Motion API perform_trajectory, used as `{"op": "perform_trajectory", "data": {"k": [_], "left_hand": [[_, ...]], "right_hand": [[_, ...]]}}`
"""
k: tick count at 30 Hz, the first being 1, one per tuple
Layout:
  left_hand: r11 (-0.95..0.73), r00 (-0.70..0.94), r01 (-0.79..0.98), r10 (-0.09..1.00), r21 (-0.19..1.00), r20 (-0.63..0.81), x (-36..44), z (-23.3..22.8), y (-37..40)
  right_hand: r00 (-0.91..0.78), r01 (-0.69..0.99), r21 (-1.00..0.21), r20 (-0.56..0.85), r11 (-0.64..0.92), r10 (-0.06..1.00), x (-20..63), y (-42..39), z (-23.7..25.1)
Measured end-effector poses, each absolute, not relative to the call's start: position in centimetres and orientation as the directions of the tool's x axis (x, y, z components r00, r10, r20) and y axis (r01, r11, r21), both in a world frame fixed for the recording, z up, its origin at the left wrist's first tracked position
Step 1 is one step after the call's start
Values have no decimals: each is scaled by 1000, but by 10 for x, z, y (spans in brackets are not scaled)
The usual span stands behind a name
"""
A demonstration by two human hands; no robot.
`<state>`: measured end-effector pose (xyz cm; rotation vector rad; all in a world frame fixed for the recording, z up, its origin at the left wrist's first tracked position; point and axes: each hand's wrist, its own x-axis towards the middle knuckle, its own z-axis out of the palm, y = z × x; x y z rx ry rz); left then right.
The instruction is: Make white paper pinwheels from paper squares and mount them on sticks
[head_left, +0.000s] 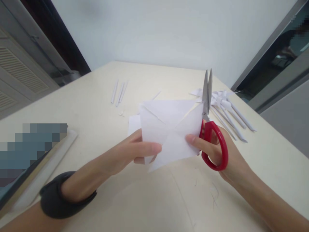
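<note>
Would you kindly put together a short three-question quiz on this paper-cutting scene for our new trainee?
1. True or false: the right hand holds the red-handled steel scissors with the blades pointing away from the person.
2. Which hand pinches the white creased paper sheet at its lower left edge? A) left hand B) right hand C) neither
3. Fill in: the bundle of rolled white paper sticks lies on the cream table to the ___ of the scissors.

Key
1. True; the blades stand nearly closed.
2. A
3. Right
</note>
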<state>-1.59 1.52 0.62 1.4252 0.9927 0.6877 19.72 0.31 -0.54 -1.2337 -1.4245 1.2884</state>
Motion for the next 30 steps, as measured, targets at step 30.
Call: {"op": "perform_trajectory", "data": {"k": [30], "left_hand": [[60,178,46,982,997,-67,-8,-9,10]], "right_hand": [[-661,226,-972,-199,-62,723,189,-11,4]]}}
